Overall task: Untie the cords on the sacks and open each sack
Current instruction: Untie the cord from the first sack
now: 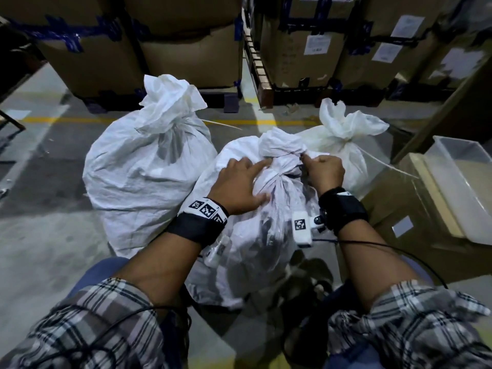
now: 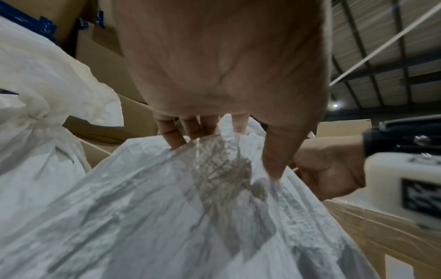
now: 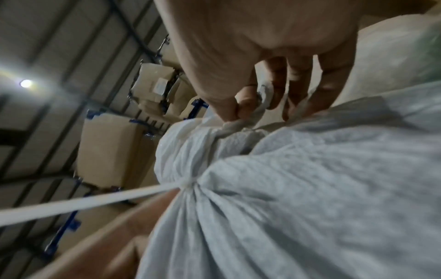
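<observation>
- Sacks: three white woven ones stand on the concrete floor [image 1: 40, 235], all with necks tied. The left sack [image 1: 138, 166] is the largest; the middle sack [image 1: 255, 222] is nearest the person; the right sack [image 1: 343, 145] stands just behind it, touching it.
- Cords: a pale strip trails from the left sack's neck and another [image 1: 383, 162] from the right sack's neck. The middle sack's tie [image 3: 241, 124] is a twisted white band round its gathered neck.
- Left hand [image 1: 239, 182]: grip spread, fingers straight, pressing flat on the middle sack just below the neck.
- Right hand [image 1: 323, 169]: grip curled, thumb and forefinger pinching the tie at the right side of the neck; the right wrist view shows the band caught between them.
- Surroundings: stacked cardboard cartons [image 1: 186, 41] with blue tape line the far side; one carton [image 1: 415, 214] at near right carries a clear plastic tray [image 1: 463, 182].
- Wrists: two black straps with printed markers, one per wrist.
</observation>
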Tool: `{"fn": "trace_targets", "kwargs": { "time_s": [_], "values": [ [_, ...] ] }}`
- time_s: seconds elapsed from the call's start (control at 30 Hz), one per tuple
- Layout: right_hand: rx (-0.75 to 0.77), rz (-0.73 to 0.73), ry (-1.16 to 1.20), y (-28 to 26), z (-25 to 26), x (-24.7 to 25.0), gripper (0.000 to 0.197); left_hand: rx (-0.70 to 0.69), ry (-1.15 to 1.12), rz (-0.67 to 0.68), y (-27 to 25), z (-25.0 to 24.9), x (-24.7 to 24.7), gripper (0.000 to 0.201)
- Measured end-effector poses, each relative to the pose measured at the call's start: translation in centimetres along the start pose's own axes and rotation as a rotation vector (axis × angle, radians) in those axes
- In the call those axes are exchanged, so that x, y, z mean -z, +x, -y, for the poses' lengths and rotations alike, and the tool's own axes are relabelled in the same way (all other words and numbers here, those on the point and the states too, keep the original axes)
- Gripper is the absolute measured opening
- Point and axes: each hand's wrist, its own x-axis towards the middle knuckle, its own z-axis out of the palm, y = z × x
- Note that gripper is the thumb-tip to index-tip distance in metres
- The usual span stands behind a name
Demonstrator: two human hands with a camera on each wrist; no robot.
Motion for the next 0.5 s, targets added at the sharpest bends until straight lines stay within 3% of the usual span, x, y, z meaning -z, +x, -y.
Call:
{"fn": "trace_targets", "kwargs": {
  "time_s": [0.07, 0.13, 0.3, 0.4, 0.5],
  "values": [
    [0.091, -0.049, 0.038, -0.6, 0.2, -0.2, 0.045, -0.021, -0.051, -0.23, 0.7, -0.1, 0.7, 0.045],
    [0.167, 0.008, 0.012, -1.4, 0.6, -0.2, 0.04, -0.045, -0.091, -0.358, 1.8, -0.1, 1.4, 0.028],
    [0.286, 0.198, -0.11, -3.4, 1.1, -0.1, 0.029, -0.106, -0.268, -0.289, 3.6, -0.6, 2.0, 0.028],
    [0.294, 0.329, -0.123, -5.0, 0.5, 0.2, 0.045, -0.126, -0.276, -0.238, 4.4, -0.1, 2.2, 0.025],
    [0.366, 0.382, -0.161, -6.4, -0.5, 0.1, 0.057, -0.049, -0.339, -0.206, 5.0, 0.3, 3.0, 0.018]
  ]
}}
